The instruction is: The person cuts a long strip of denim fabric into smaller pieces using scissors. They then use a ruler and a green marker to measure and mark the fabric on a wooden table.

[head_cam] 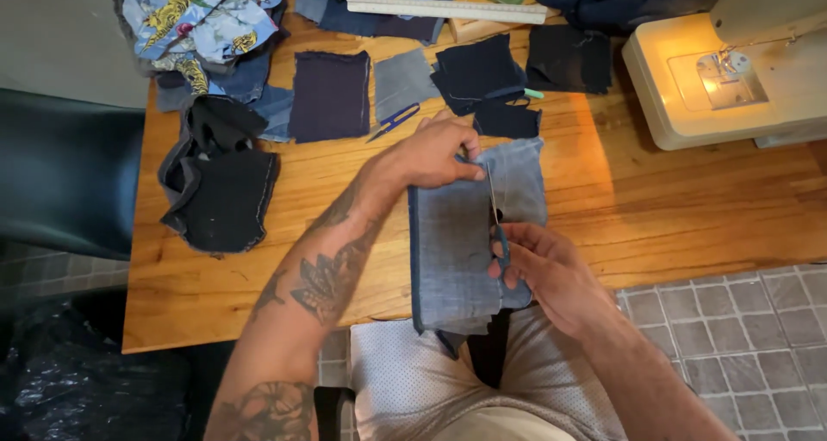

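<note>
Wooden table (672, 208) fills middle of frame; white sewing machine (732, 71) upper right, lamp lit over needle plate; white ruler (444, 9) along top edge, centre; blue thread snips (394, 121) upper centre, between dark navy fabric square (329, 95) and grey fabric square (403, 81); black fabric pieces (517, 75) right of those; floral printed cloth (198, 15) upper left; crumpled black cloth (220, 178) left of centre; dark chair (65, 174) far left; grey tiled floor (741, 320) lower right

Head cam, looks steeply down, close over table (215, 286) edge (single view).
</note>
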